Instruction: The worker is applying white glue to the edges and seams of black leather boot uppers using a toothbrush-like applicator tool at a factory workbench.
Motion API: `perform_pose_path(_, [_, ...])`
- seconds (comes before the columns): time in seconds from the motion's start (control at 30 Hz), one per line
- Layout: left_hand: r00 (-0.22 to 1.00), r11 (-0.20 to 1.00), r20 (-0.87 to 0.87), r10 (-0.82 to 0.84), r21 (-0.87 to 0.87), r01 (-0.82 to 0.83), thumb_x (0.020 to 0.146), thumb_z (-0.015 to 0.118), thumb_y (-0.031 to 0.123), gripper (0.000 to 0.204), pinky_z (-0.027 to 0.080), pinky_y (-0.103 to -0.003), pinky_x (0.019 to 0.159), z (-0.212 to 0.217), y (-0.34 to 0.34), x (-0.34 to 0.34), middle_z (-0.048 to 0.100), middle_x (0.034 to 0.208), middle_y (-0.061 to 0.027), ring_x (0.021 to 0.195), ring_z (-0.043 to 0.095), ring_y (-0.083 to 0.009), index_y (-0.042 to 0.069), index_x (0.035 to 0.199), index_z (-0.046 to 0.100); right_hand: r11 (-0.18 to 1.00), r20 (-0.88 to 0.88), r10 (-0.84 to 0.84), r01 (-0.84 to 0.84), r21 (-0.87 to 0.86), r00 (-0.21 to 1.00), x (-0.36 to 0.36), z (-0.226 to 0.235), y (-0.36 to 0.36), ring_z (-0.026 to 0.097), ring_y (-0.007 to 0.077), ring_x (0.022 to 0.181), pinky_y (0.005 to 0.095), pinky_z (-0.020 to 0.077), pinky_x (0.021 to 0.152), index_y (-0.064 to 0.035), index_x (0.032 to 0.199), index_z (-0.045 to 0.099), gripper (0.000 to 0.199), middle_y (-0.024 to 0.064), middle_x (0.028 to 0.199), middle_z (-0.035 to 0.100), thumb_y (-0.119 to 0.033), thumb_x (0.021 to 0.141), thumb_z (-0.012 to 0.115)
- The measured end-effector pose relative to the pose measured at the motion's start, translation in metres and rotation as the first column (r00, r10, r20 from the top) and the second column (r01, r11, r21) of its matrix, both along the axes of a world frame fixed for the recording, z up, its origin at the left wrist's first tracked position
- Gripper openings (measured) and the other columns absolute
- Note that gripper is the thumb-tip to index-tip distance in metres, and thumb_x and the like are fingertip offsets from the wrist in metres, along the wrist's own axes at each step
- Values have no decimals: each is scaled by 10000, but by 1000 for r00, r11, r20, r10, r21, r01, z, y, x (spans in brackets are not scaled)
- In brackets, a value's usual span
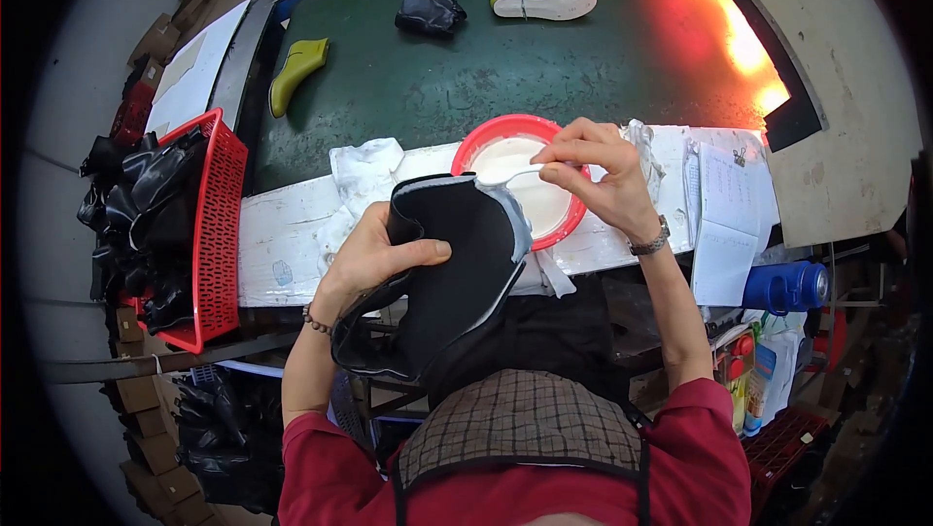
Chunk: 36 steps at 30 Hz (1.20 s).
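My left hand (374,252) grips a black boot upper (457,263) by its side, sole edge turned up toward me. My right hand (598,171) pinches a small white brush (513,176) whose tip rests at the boot's grey bottom rim. Just behind the boot stands a red bowl (486,137) of white glue, on a glue-smeared white ledge (282,254).
A red basket (216,225) full of black uppers hangs at my left. On the dark green belt (544,69) lie a yellow-green shoe last (296,71), a black upper (429,6) and two soles (541,1). Papers (729,205) and a blue bottle (785,286) sit at my right.
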<state>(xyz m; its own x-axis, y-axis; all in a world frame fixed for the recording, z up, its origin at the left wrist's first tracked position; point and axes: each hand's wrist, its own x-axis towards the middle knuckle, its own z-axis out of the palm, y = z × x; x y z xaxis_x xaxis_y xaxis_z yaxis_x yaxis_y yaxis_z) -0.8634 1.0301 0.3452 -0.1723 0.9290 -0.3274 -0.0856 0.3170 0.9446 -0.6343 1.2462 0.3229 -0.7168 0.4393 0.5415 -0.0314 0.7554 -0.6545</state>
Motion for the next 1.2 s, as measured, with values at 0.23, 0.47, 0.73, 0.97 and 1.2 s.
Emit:
perform_pose_path(0.23, [996, 993, 24, 86, 80, -88, 841, 790, 75, 297, 559, -251, 762, 3, -4, -6, 734, 945, -44, 830, 679, -95, -25, 1106, 701, 976, -66, 33, -46, -213, 997, -6, -12, -7, 598, 113, 809, 258, 489, 700, -51, 986, 791, 154, 32, 936, 660, -40, 833, 806])
perform_pose_path(0.47, [956, 933, 0, 293, 220, -286, 870, 752, 42, 238, 557, -260, 764, -7, -3, -14, 733, 974, -45, 846, 675, -97, -22, 1094, 704, 974, -32, -18, 10, -228, 999, 1, -23, -22, 606, 107, 835, 241, 504, 724, -28, 1000, 783, 160, 44, 952, 647, -22, 840, 796])
perform_pose_path(0.73, [741, 861, -470, 479, 418, -291, 832, 831, 172, 669, 545, -344, 879, -68, 13, -29, 699, 1128, -164, 998, 680, -229, -12, 1389, 510, 923, 486, -373, 371, 105, 790, 37, -35, -10, 670, 183, 814, 312, 510, 660, -92, 945, 789, 105, 34, 912, 693, -147, 861, 756])
perform_pose_path(0.97, [416, 992, -901, 125, 124, -29, 613, 954, 402, 1353, 379, -596, 1049, -93, -30, -6, 404, 1506, -263, 1335, 448, -435, 77, 1628, 119, 818, 485, -495, 198, 540, 721, 27, -52, -11, 658, 242, 802, 397, 522, 669, -112, 819, 742, 89, 36, 821, 633, -199, 816, 758])
perform_pose_path(1.2, [279, 1000, -960, 10, 8, -10, 584, 859, 109, 1241, 369, -586, 1093, -99, -43, 2, 314, 1544, -255, 1375, 362, -459, 147, 1624, 183, 855, 459, -508, 364, 369, 728, 42, -41, -20, 671, 237, 740, 384, 513, 634, -108, 922, 762, 120, 58, 820, 640, -208, 857, 751])
